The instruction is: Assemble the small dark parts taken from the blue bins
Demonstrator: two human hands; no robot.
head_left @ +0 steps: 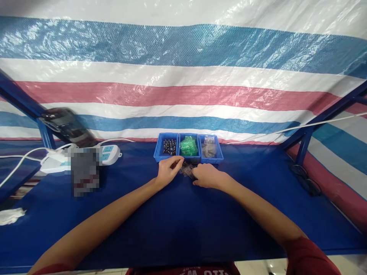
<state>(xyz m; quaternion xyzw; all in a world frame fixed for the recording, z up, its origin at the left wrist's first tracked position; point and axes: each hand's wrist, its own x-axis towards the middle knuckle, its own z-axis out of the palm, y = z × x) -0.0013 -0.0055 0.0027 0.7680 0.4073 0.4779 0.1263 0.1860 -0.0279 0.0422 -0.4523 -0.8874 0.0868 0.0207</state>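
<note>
A small crinkled, see-through plastic bag (pixel 187 169) lies on the blue table just in front of the bins. My left hand (pixel 168 170) is at its left, thumb and forefinger pinched together by the bag's upper left edge; what they pinch is too small to make out. From the right, my right hand (pixel 208 176) has its fingers curled down onto the bag's right edge. Behind my hands stand three blue bins in a row: the left bin (pixel 156 153) holds small dark metal parts, the middle one green plastic packets (pixel 188 146), the right one clear packets (pixel 209 148).
A white power strip (pixel 110 154) with cables is at the left, beside a blurred dark object (pixel 85 172). A dark bottle (pixel 69 124) leans behind it. Glasses (pixel 306 180) lie at the far right, a white cloth (pixel 11 216) at the far left. Blue frame posts flank the table (pixel 183 225).
</note>
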